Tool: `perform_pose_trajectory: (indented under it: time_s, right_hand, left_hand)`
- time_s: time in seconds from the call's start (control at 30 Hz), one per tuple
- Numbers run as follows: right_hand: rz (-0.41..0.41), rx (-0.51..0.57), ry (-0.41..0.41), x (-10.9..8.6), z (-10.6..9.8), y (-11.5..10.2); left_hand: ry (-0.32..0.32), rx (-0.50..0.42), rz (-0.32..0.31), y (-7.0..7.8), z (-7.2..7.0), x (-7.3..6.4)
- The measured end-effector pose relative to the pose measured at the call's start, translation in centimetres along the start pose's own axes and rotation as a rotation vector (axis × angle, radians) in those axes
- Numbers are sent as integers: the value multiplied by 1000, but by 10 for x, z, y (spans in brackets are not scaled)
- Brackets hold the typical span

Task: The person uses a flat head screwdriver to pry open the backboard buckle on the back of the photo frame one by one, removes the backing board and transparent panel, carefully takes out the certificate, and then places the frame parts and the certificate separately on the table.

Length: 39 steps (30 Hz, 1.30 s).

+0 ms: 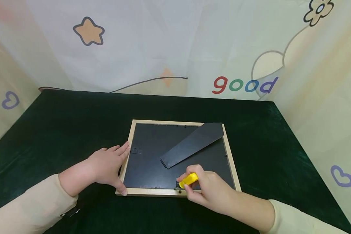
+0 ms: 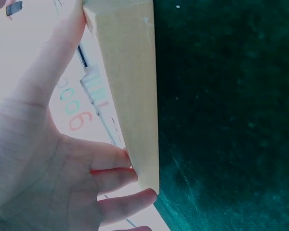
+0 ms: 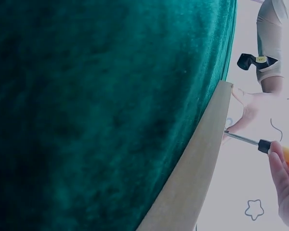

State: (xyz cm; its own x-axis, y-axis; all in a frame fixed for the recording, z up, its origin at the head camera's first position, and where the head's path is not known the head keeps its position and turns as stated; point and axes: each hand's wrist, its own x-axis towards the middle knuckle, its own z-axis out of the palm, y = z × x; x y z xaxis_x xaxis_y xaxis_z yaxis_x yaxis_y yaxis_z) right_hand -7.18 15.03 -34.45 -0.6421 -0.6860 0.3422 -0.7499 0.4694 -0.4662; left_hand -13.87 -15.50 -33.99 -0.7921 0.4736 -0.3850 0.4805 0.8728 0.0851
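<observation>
A light wooden picture frame (image 1: 152,192) lies face down, its black backing board (image 1: 146,139) upward. A black stand leg (image 1: 193,144) slants across the backing and overlaps the top right corner. My left hand (image 1: 109,165) is spread at the frame's left side, fingertips touching that edge and thumb at the near left corner. In my right hand (image 1: 212,190) I grip a screwdriver (image 1: 188,180) with a yellow handle, black collar and metal shaft. Its tip is at the near edge of the frame, close to a small metal hanger plate (image 1: 179,191); exact contact cannot be told.
Dark green velvet cloth (image 1: 76,117) covers the table under the frame. Behind it hangs a pale printed curtain (image 1: 152,42) with a star, hearts and the word good. Small metal tabs stand along the backing's edges.
</observation>
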Motion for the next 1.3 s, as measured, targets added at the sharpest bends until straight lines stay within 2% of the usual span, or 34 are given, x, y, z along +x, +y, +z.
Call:
perform_pose_trajectory:
  time_s: [0.2,0.27,0.5,0.6,0.7,0.87,0.93,1.0,1.07,1.13,1.2,1.3]
  right_hand:
    - [3,34,-11,1,-2,1]
    - [47,80,-21,2,-3,3]
    - [286,356,-51,18,-10,16]
    - [333,421,-83,23,-13,19]
    - [336,444,-122,22,-13,18]
    - [247,447,-103,19,-16,17]
    - [223,457,-56,18,-21,20]
    - [233,453,16,18,-27,26]
    - [265,396,101,19,-35,37]
    - [318,324,149,22,-42,48]
    - [357,233,144,26,-47,59]
    - [369,109,76,30,-51,70]
  left_hand:
    - [-1,-10,8,-1,-2,0]
    - [3,-14,11,-1,-2,0]
    - [26,17,14,-3,-1,2]
    - [24,13,12,-2,0,3]
    - [9,1,19,-1,1,2]
    - [20,16,16,-1,-1,1]
    - [21,15,14,-1,-1,1]
    - [21,8,19,-1,-1,1]
    - [20,6,27,0,-1,1]
    - [19,7,29,0,-1,1]
    - [13,12,25,1,-2,0]
    - [4,31,19,1,-4,1]
